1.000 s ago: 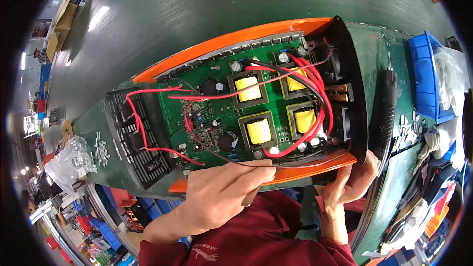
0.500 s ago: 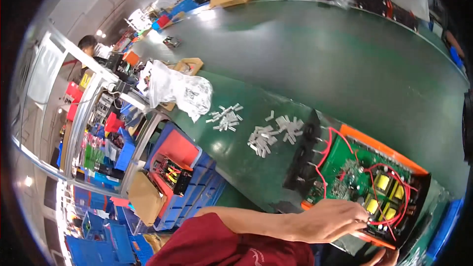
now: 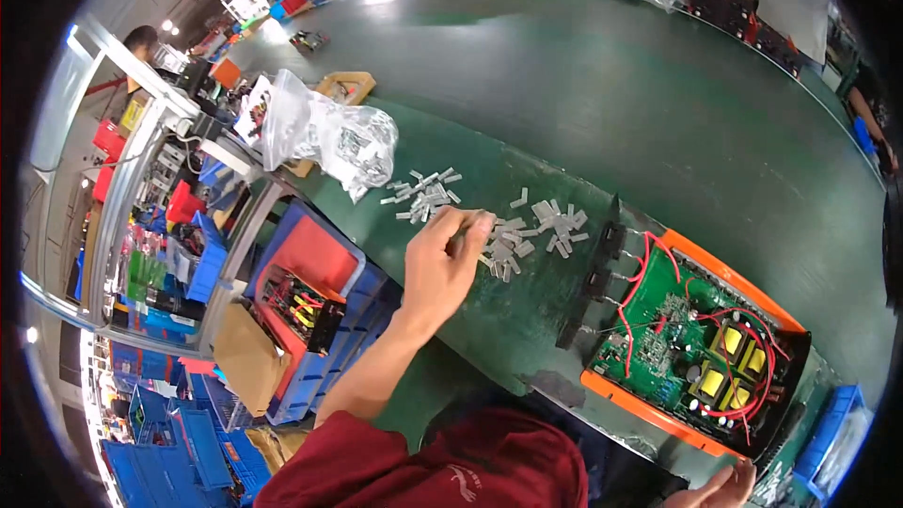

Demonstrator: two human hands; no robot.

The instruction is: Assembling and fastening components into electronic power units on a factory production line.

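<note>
Hidden or cut off: right hand point(image 3: 722, 489), at the lower edge, wrist and part of the palm out of view; fingers bent, beside the near corner of the opened orange-and-black housing point(image 3: 649, 412); contact with the orange side or a grip on it, cannot tell. Also partly covered: middle pile of small pale pieces point(image 3: 509, 252), its left part behind the fingertips of the left hand point(image 3: 440, 268). Hard to make out: contents of the crumpled clear bag point(image 3: 357, 143), seen only as a pale jumble through the plastic; small parts on the green circuit board point(image 3: 658, 320), too fine to separate. Second person point(image 3: 141, 42), upper left, mostly behind a metal frame.

Pose, left: forearm slanting up and rightward from a maroon sleeve point(image 3: 343, 461), hand well apart from the housing, over the table by the middle pile. Fingers curled, thumb and forefinger close together at the tips; any piece pinched between, cannot tell.

Location of housing: lower right of the green table point(image 3: 649, 122), lying at a slant, board side up. Included: yellow-wrapped transformers point(image 3: 711, 382), looped red wires, black slotted end panel point(image 3: 590, 290) leaning outward at the left end.

Further items: two more piles of pale pieces, right point(image 3: 562, 224) and left point(image 3: 423, 196); blue bin point(image 3: 830, 437), beyond the black end at far right.
</note>
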